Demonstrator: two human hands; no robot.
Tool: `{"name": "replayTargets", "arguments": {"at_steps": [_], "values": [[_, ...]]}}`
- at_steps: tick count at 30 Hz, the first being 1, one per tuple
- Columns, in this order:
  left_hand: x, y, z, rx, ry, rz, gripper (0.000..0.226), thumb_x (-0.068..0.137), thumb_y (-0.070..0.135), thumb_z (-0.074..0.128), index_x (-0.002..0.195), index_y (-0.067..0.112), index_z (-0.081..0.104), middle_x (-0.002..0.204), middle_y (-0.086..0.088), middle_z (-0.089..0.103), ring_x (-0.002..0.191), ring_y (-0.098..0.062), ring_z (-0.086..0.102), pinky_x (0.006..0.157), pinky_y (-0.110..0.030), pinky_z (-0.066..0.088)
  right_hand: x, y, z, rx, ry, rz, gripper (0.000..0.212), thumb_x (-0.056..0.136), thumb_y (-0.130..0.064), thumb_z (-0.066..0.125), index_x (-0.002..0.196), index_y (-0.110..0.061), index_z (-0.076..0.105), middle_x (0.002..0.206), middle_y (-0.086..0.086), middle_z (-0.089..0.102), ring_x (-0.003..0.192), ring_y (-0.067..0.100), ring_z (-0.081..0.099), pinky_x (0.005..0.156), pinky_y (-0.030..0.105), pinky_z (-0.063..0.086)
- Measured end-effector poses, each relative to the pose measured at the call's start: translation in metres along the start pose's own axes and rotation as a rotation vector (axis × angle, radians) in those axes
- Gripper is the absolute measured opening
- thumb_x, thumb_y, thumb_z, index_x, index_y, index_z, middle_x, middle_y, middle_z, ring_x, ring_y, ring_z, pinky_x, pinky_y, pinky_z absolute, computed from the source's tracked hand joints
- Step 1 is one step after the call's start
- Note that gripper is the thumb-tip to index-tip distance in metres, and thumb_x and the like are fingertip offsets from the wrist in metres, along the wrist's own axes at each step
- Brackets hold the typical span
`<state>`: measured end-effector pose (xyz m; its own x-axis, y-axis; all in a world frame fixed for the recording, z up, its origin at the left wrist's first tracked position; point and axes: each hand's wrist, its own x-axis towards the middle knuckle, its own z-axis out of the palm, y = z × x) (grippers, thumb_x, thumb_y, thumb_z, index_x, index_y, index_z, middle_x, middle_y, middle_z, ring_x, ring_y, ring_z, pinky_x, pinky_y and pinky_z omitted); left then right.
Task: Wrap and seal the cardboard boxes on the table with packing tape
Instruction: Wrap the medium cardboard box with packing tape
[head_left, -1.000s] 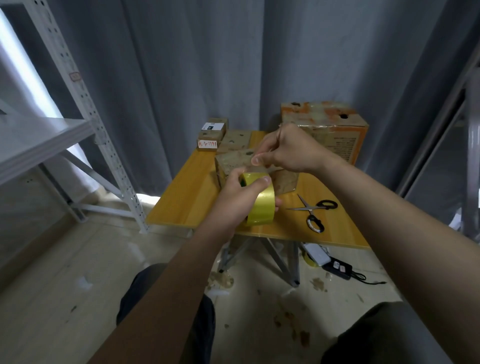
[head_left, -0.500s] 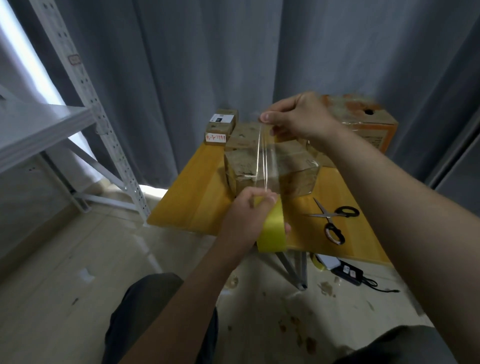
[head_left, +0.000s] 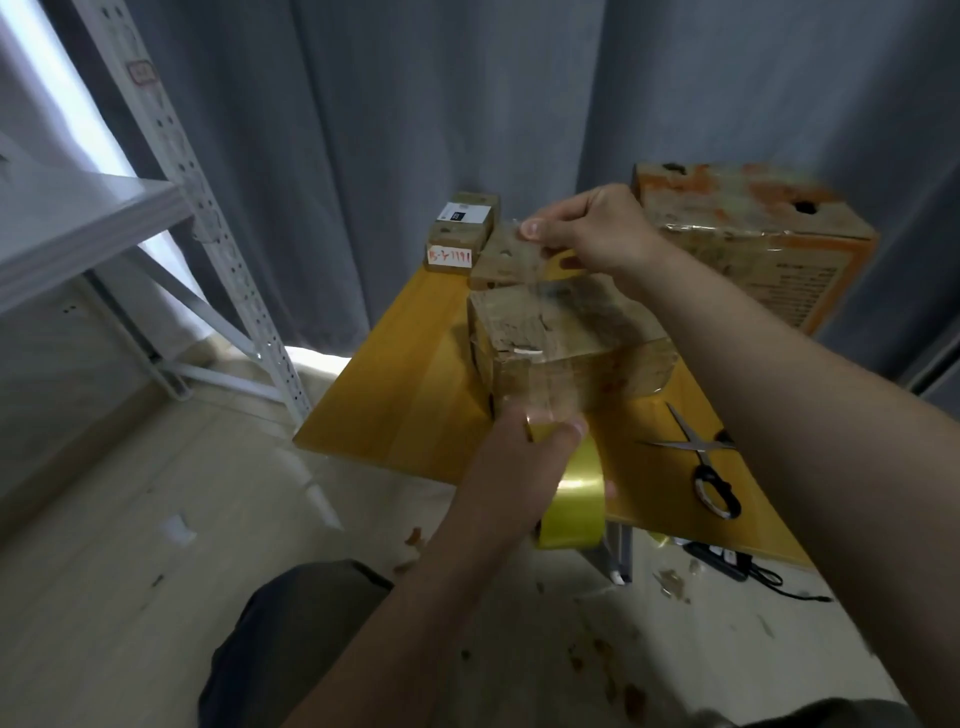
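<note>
Head view: left fingers (head_left: 569, 435) grip tape roll (head_left: 576, 501); right fingers (head_left: 536, 228) pinch tape strip (head_left: 521, 255) above box (head_left: 566, 332).

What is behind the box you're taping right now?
A smaller cardboard box directly behind, two small labelled boxes beyond it. The right hand, pinching the tape, hides whatever lies right of that.

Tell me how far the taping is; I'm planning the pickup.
Done: the big orange box looks glossy with tape. In hand: the left hand grips the tape roll; the right hand pinches a clear strip stretched over the middle box. Left: pressing it down, cutting with the scissors; small back boxes unclear.
</note>
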<state>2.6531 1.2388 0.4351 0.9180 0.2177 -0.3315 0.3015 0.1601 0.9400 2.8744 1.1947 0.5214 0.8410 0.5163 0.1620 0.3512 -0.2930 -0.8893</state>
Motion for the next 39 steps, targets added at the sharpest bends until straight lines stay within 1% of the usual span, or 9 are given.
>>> {"name": "replayTargets", "arguments": {"at_steps": [5,8,11,16,22,29,33,36,39], "values": [[0.002,0.01,0.001,-0.053,-0.077,-0.044,0.035,0.101,0.041,0.064,0.126,0.023,0.048,0.087,-0.012,0.08,0.079,-0.025,0.08,0.067,-0.036,0.064,0.021,0.017,0.011,-0.076,-0.035,-0.009,0.008,0.083,-0.032,0.088,0.078,-0.031,0.081,0.073,-0.017,0.077,0.072,-0.007,0.067,0.067,0.012,0.049],[0.006,0.013,0.0,-0.036,-0.09,-0.046,0.032,0.103,0.042,0.06,0.127,0.023,0.05,0.088,-0.011,0.081,0.082,-0.024,0.08,0.08,-0.044,0.063,0.027,0.025,0.018,-0.132,-0.059,0.01,0.006,0.083,-0.033,0.087,0.082,-0.03,0.082,0.087,-0.015,0.079,0.094,0.002,0.071,0.088,0.024,0.055],[0.007,0.01,0.0,-0.045,-0.096,-0.064,0.027,0.104,0.043,0.059,0.124,0.027,0.05,0.089,-0.01,0.081,0.084,-0.023,0.08,0.082,-0.045,0.063,0.027,0.029,0.026,-0.206,-0.069,0.024,0.007,0.085,-0.034,0.086,0.086,-0.027,0.083,0.092,-0.008,0.079,0.097,0.017,0.074,0.086,0.036,0.06],[0.012,0.006,-0.003,-0.052,-0.094,-0.066,0.031,0.102,0.045,0.061,0.126,0.029,0.048,0.09,-0.01,0.081,0.086,-0.024,0.08,0.091,-0.054,0.061,0.027,0.035,0.033,-0.282,-0.066,0.014,0.006,0.089,-0.035,0.081,0.088,-0.029,0.081,0.087,-0.019,0.074,0.092,0.004,0.069,0.096,0.038,0.058],[0.017,0.004,-0.005,-0.075,-0.093,-0.069,0.034,0.102,0.045,0.061,0.128,0.028,0.048,0.09,-0.01,0.081,0.084,-0.024,0.08,0.078,-0.043,0.064,0.031,0.042,0.042,-0.448,-0.033,0.006,0.021,0.092,-0.047,0.075,0.079,-0.032,0.079,0.086,-0.019,0.072,0.102,0.01,0.066,0.105,0.055,0.048],[0.017,0.003,-0.004,-0.149,-0.091,-0.07,0.036,0.103,0.039,0.062,0.132,0.023,0.048,0.089,-0.014,0.08,0.077,-0.027,0.079,0.062,-0.034,0.064,0.025,0.041,0.047,-0.777,0.024,-0.129,0.059,0.097,-0.054,0.064,0.148,-0.025,0.054,0.157,0.0,0.045,0.141,0.032,0.04,0.113,0.056,0.037],[0.018,0.003,-0.004,-0.165,-0.107,-0.066,0.033,0.103,0.037,0.061,0.13,0.022,0.05,0.089,-0.015,0.08,0.073,-0.025,0.078,0.058,-0.032,0.062,0.019,0.041,0.045,-0.708,-0.07,-0.403,0.027,0.1,-0.042,0.066,0.12,-0.027,0.075,0.127,-0.011,0.064,0.123,0.019,0.048,0.096,0.033,0.041],[0.02,0.002,-0.005,-0.157,-0.109,-0.069,0.034,0.103,0.038,0.061,0.131,0.022,0.05,0.09,-0.015,0.08,0.075,-0.026,0.078,0.06,-0.033,0.062,0.022,0.045,0.048,-0.618,-0.169,-0.299,0.025,0.103,-0.041,0.061,0.111,-0.026,0.08,0.087,-0.025,0.063,0.087,-0.001,0.058,0.068,0.017,0.035],[0.021,0.001,-0.006,-0.157,-0.125,-0.058,0.033,0.104,0.038,0.06,0.13,0.02,0.051,0.091,-0.016,0.08,0.076,-0.028,0.078,0.059,-0.033,0.061,0.028,0.046,0.048,-0.653,-0.192,-0.23,0.033,0.107,-0.046,0.052,0.102,-0.028,0.079,0.075,-0.02,0.06,0.079,0.005,0.061,0.061,0.024,0.036]]}}
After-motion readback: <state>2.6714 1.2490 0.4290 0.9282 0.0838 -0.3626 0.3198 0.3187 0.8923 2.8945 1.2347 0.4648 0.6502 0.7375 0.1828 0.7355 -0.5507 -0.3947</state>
